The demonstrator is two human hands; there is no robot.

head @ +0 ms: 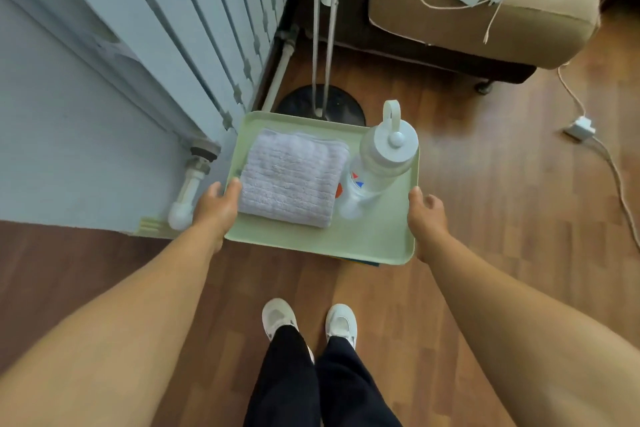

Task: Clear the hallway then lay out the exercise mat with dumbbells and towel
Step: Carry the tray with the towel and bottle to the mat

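Observation:
A pale green tray (363,239) is held level above the wooden floor. My left hand (216,206) grips its left rim with the thumb on top. My right hand (426,215) grips its right rim. A folded lilac towel (291,177) lies on the tray's left half. A clear water bottle (377,163) with a white looped cap stands on the right half, beside the towel. A blue and yellow edge (363,262) shows under the tray's near right corner; I cannot tell what it is. No mat or dumbbells are in view.
A white radiator (194,21) and its pipe run along the wall at left. A floor lamp's dark round base (322,104) stands just beyond the tray. A beige armchair (485,24) with a white device on it is at back right. A cable and adapter (580,128) lie on the floor at right.

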